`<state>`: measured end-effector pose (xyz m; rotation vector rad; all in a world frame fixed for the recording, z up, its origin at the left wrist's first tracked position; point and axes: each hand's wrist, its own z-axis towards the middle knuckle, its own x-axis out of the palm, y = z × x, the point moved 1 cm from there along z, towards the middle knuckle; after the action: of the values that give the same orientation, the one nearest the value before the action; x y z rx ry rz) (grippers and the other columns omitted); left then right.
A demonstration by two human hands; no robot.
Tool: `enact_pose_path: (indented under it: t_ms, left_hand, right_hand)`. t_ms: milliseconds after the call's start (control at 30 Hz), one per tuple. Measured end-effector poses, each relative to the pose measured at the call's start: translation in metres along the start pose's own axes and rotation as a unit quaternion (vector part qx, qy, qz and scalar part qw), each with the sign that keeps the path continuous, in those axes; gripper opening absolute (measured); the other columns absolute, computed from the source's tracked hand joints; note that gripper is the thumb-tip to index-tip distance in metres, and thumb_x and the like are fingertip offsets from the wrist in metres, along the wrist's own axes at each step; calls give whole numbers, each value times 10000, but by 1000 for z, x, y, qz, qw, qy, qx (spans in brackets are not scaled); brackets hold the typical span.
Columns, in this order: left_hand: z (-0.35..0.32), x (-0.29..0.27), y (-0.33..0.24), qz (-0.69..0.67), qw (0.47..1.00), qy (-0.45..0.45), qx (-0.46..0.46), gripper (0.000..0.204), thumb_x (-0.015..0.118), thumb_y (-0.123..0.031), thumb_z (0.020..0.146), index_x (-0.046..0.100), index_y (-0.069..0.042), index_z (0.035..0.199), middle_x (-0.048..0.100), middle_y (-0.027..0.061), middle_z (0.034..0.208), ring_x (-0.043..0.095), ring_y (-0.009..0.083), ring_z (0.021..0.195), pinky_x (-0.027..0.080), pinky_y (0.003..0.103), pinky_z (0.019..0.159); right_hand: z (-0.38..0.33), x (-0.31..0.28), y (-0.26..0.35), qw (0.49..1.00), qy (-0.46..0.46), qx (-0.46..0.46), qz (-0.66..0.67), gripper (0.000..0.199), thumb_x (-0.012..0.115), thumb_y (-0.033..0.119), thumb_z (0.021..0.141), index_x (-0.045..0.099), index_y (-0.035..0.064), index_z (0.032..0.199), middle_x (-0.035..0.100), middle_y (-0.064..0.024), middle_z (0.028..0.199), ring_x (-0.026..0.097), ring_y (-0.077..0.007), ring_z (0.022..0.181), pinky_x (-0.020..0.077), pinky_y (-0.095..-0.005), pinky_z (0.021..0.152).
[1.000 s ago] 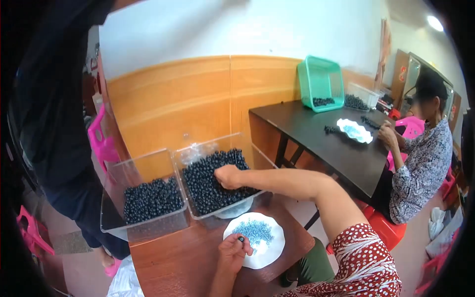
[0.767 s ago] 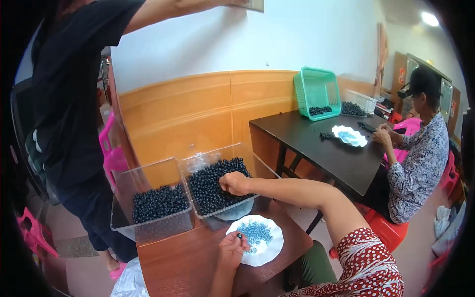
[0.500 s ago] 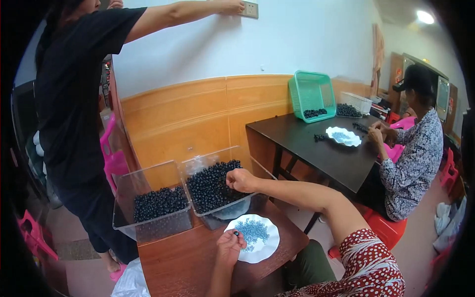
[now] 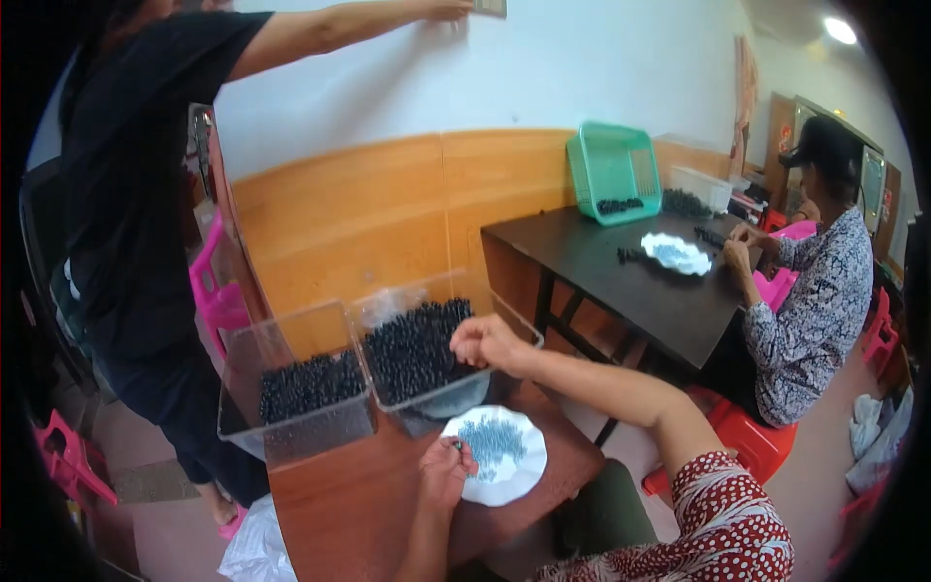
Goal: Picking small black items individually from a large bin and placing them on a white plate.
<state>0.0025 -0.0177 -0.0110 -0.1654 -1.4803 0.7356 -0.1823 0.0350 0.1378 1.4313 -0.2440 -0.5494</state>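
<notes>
My left hand [image 4: 446, 472] is pinched around a small round black piece [image 4: 456, 444], beside the left edge of a white scalloped plate [image 4: 527, 472]. On that plate lies a spread of tiny blue-grey pieces [image 4: 493, 439]. My right hand [image 4: 488, 343] has its fingers drawn together over the right side of a clear plastic bin [image 4: 390, 404]; whatever is in them cannot be made out. A heap of small black pieces [image 4: 415, 339] fills this bin. To its left, a second clear bin [image 4: 233, 393] holds more black pieces [image 4: 310, 383].
Both bins and the plate stand on a reddish-brown wooden table [image 4: 339, 514]. A person in black [image 4: 136, 242] stands at left, one arm stretched to the wall. Another person [image 4: 810, 310] sits at a dark table [image 4: 621, 291] with a green basket [image 4: 613, 175] and white plate [image 4: 676, 254].
My right hand has shifted slightly right, from above the black pieces toward the bin's right side. My left hand still pinches its black piece. The whole view has tilted a little and blurred.
</notes>
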Motion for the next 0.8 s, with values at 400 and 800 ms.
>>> enact_pose_path:
  t_ms: [400, 800]
  left_hand:
    - [7, 9, -9, -10, 999, -49, -1, 172, 538, -36, 816, 496, 32, 968, 552, 133, 818, 538, 191, 631, 461, 319, 571]
    - [4, 6, -5, -12, 999, -37, -1, 156, 568, -57, 822, 524, 23, 949, 579, 129, 827, 553, 179, 628, 460, 308, 534]
  right_hand:
    - [-51, 25, -4, 984, 31, 85, 156, 121, 642, 10, 747, 602, -3, 860, 623, -80, 740, 572, -99, 626, 454, -186, 543]
    - [-81, 41, -40, 982, 40, 99, 157, 135, 655, 4, 734, 607, -10, 860, 616, -58, 764, 551, -95, 616, 454, -206, 566]
